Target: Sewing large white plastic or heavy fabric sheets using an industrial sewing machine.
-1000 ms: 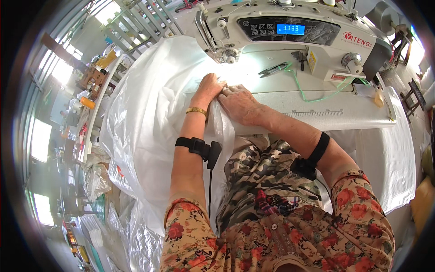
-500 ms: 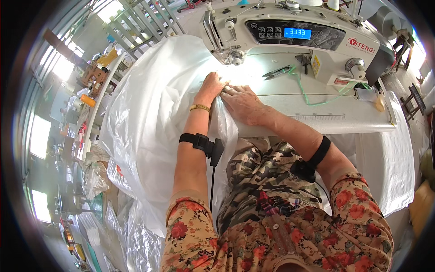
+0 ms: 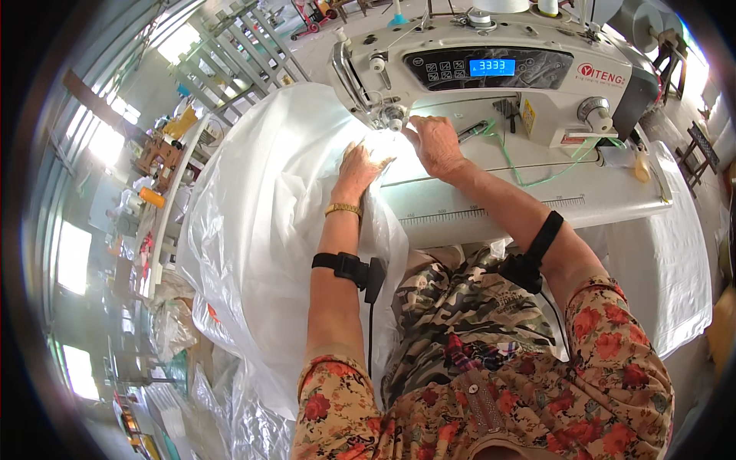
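Hands flatten white sheet trailing lower-left.

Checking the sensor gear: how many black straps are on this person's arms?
2: one black strap on the left forearm below the gold bracelet, one black strap on the right forearm.

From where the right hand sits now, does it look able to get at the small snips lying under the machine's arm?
Probably yes. The right hand rests on the machine bed beside the needle, and the snips lie just to its right on the same surface, with nothing visible between them but a loose green cord.
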A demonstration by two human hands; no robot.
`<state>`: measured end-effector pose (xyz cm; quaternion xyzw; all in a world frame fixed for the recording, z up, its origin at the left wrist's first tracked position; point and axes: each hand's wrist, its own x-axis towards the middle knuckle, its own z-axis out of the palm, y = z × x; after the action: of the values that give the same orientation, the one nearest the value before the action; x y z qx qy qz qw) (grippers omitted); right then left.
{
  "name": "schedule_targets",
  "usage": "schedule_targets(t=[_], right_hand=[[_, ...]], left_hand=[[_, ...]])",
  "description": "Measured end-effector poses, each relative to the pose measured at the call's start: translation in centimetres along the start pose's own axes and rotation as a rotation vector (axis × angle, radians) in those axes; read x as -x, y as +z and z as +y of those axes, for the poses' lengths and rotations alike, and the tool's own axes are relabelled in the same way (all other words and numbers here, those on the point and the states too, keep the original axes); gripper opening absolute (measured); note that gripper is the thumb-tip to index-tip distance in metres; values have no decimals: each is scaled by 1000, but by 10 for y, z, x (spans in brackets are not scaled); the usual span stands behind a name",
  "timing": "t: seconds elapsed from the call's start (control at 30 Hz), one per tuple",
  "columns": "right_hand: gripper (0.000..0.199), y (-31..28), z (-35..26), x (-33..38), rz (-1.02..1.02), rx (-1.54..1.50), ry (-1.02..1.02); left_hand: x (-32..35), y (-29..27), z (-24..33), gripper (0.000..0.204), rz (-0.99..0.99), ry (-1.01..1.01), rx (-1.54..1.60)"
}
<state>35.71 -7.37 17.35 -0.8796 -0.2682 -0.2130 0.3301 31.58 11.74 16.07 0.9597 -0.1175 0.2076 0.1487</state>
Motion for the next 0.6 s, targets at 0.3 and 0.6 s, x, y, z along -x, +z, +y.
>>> schedule_targets(t=[0.3,0.6], right_hand=[[32,-3,23,-12,-5,-14,-158],[36,-1,19,-12,-28,2,-138]], left_hand=[[-7,9,-9,50,-73,-58,-77],[-3,2,-5,52,-33,61,-47]])
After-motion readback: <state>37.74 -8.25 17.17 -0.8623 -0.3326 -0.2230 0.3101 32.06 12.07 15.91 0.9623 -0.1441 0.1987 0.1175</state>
